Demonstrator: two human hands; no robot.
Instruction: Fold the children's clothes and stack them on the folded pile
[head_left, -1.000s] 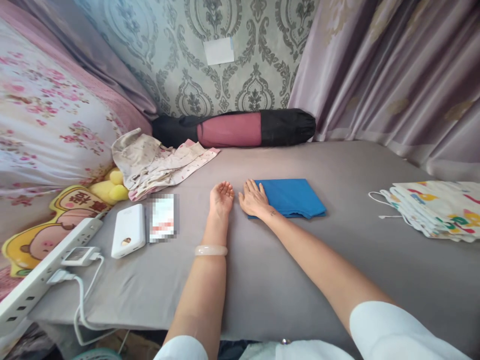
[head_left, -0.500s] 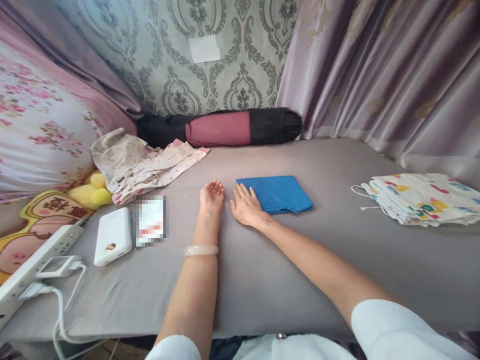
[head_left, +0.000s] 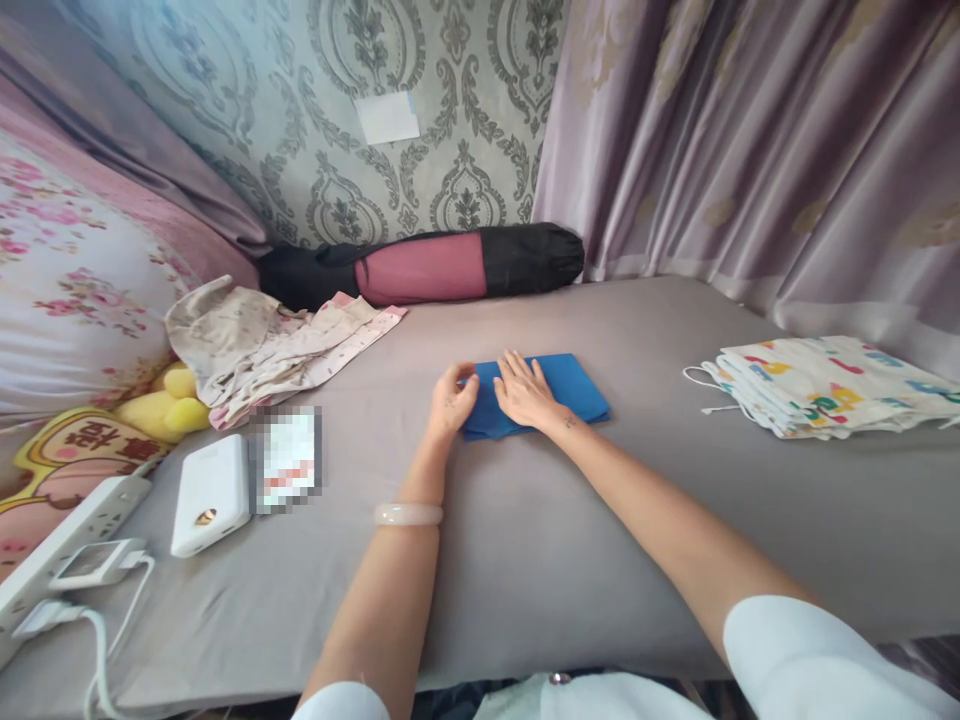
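Note:
A folded blue cloth (head_left: 577,385) lies flat on the grey bed sheet in front of me. My right hand (head_left: 525,392) rests palm down on top of it, fingers stretched out and a little spread. At the cloth's left edge is my left hand (head_left: 454,397), its fingers and thumb curled in around that edge. The fingertips are partly hidden, so how firmly they grip does not show. A pale bangle (head_left: 409,514) circles my left forearm.
A patterned folded cloth with white cords (head_left: 832,385) lies at the right. Leftward are a crumpled light garment (head_left: 277,345), a white power bank (head_left: 211,495), a blurred packet (head_left: 289,458) and a power strip (head_left: 67,540). A black and pink rolled bag (head_left: 420,268) lies along the wall.
My left hand has turned from palm up beside the cloth to curled at its left edge. My right hand has slid rightward, further onto the cloth. The view has shifted slightly.

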